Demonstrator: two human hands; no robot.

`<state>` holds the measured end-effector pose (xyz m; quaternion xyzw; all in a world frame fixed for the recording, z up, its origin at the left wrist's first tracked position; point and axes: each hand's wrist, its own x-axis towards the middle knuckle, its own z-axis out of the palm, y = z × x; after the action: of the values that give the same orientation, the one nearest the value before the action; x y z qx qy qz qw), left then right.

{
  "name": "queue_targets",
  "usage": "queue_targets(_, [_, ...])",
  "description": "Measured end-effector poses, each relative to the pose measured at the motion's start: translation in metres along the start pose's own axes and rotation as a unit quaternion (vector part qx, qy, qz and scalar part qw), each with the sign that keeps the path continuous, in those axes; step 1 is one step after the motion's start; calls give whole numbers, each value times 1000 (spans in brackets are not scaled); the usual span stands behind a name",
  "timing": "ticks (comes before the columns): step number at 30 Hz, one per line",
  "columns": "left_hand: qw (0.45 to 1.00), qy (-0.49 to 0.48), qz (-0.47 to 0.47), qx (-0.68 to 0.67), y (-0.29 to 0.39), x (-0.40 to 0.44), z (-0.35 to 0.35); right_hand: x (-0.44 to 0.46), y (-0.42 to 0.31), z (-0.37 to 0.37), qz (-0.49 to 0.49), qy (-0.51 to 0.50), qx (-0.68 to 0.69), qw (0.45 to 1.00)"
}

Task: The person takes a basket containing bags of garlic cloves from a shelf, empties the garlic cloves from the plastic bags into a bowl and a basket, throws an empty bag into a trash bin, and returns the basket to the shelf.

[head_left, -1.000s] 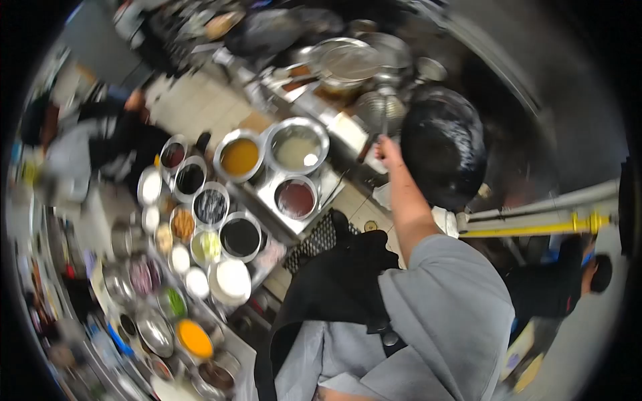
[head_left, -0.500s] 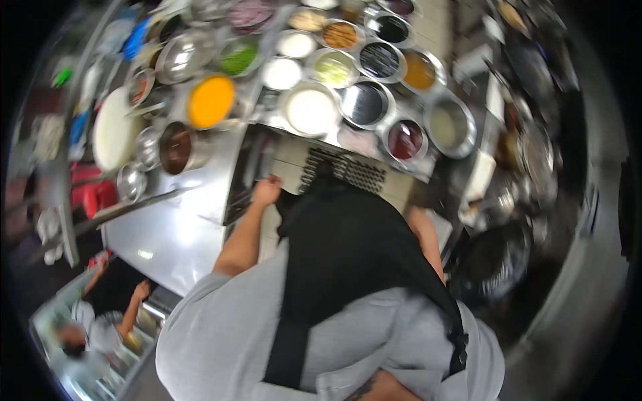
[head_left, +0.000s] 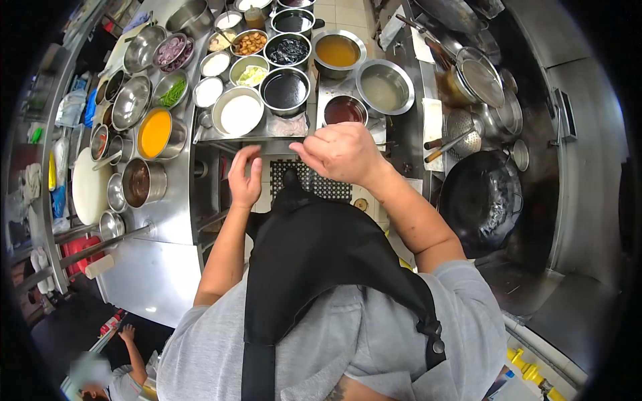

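Note:
My left hand [head_left: 245,177] is raised in front of the counter edge, fingers and thumb apart, with nothing in it. To its right, my right hand [head_left: 338,154] is curled into a fist, thumb side toward the left hand; its palm is hidden. The two hands do not touch. Just beyond the right fist sits a metal pot of dark red liquid [head_left: 344,109], partly covered by the knuckles. Past the left hand stand a pot of white contents [head_left: 238,112] and a pot of black liquid [head_left: 285,89]. Pale pinkish packed stuff [head_left: 288,126] lies between them and the edge.
At left, the steel counter [head_left: 179,220] bears a pot of orange liquid [head_left: 155,134], a pot of brown sauce [head_left: 139,184] and several bowls. A large black wok [head_left: 468,200] is at right, near a skimmer [head_left: 461,130]. Another person's arm [head_left: 134,354] shows at lower left.
Both hands have come up: the left from lower beside the apron, the right from down at my side to above the counter edge. My view has shifted and sharpened.

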<state>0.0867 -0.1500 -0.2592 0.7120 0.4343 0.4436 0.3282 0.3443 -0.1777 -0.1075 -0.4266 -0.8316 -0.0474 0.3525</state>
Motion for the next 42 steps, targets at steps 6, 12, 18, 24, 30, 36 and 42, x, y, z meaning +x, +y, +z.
queue_targets(6, [964, -138, 85, -212, 163, 27, 28, -44, -28, -22, -12, -69, 7, 997])
queue_targets(12, [965, -237, 84, -76, 195, -10, 58, -87, -47, -37, 28, -119, 3, 993])
queue_targets(18, [912, -304, 144, -237, 199, -30, 70, -131, -71, -36, 50, -10, -54, 997])
queue_targets(24, [931, -265, 107, -227, 192, -38, 61, -131, -86, -48, 44, -1, -21, 999])
queue_targets(30, [954, -256, 154, -27, 224, -52, 50, -134, -88, -39, 82, 33, 57, 994])
queue_targets(36, [980, -180, 43, -79, 171, -53, 47, -132, -98, -44, 24, -60, -39, 997])
queue_targets(42, [897, -159, -122, -395, 149, -55, 17, -110, -114, -48, -14, -39, -27, 999])
